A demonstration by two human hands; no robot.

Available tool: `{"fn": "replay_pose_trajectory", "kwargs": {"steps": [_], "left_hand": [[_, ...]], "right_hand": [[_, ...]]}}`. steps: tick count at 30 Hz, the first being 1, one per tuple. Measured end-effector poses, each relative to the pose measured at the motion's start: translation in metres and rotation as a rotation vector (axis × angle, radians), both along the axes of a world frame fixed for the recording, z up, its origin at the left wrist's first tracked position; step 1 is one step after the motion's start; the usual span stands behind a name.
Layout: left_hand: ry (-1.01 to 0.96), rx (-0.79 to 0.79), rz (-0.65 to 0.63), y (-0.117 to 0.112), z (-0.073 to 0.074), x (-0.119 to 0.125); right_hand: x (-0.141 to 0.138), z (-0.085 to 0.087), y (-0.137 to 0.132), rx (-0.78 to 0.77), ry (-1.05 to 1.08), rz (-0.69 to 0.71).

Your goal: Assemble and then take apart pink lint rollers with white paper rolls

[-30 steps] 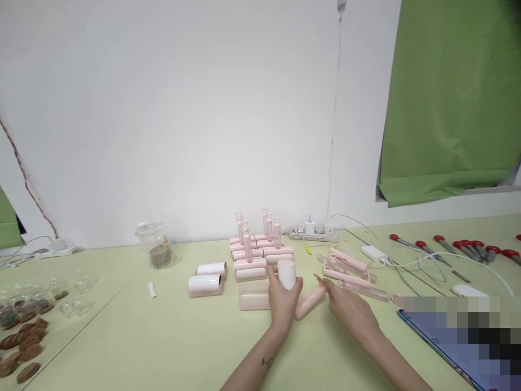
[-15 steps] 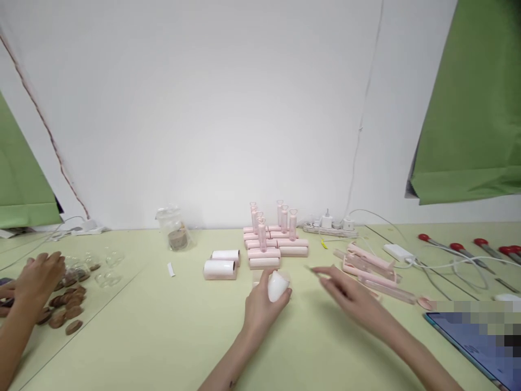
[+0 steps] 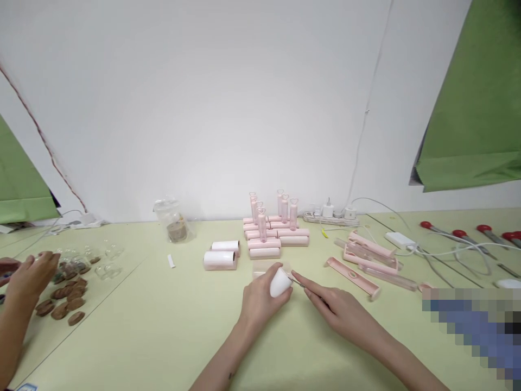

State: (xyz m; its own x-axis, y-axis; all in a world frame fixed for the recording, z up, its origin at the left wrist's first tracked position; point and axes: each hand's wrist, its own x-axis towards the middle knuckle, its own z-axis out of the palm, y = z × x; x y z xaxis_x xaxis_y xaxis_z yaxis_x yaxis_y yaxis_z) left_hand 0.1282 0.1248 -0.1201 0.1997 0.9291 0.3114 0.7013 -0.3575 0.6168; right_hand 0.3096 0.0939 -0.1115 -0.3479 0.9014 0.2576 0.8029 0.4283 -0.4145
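My left hand (image 3: 264,293) is closed around a white lint-roller roll (image 3: 280,282), tilted, just above the table. My right hand (image 3: 336,304) grips a thin pointed metal tool (image 3: 298,282), its exact kind too small to make out. The tip of that tool meets the roll's right end or edge. Right behind my left hand lies a clear plastic piece (image 3: 260,268), partly hidden. Two more white rolls (image 3: 220,259) rest to the left. Farther back are several assembled pink lint rollers (image 3: 264,248), some with pink handles (image 3: 262,228) standing upright.
Pink roller parts (image 3: 354,277) lie at right, near a white adapter (image 3: 401,240), cables and red-tipped tools (image 3: 459,234). A power strip (image 3: 331,220) sits by the wall. At left, another person's hand (image 3: 32,277) is by brown discs (image 3: 69,301) and clear domes. A plastic bag (image 3: 175,225) stands behind.
My right hand has moved left and down, bringing the tool to the roll. The roll has turned in my left hand. A pink part at right is now uncovered.
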Motion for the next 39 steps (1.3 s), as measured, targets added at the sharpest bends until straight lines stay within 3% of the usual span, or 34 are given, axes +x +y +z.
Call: {"fn": "replay_pose_trajectory", "kwargs": {"steps": [5,9,16,22,30,34,39], "left_hand": [[0.165,0.003,0.021,0.001,-0.003,-0.001],[0.229,-0.022,0.049,0.001,-0.004,0.0],[0.281,-0.006,0.084,0.003,0.006,-0.005],[0.233,-0.067,0.147,0.006,0.023,-0.017],[0.184,-0.095,0.268,0.015,0.026,-0.035],[0.091,-0.089,0.283,0.02,0.025,-0.04],[-0.163,-0.059,0.225,0.022,0.023,-0.038]], "right_hand": [[-0.008,-0.01,-0.001,0.064,-0.108,-0.036],[-0.01,-0.014,-0.002,0.002,-0.038,-0.08],[-0.018,0.0,0.007,-0.119,0.154,-0.11],[-0.035,0.019,0.047,-0.178,0.217,-0.047],[-0.037,0.019,0.084,-0.393,0.104,-0.082],[-0.036,0.034,0.085,-0.342,0.131,-0.095],[-0.032,0.052,0.081,-0.205,0.238,-0.037]]}}
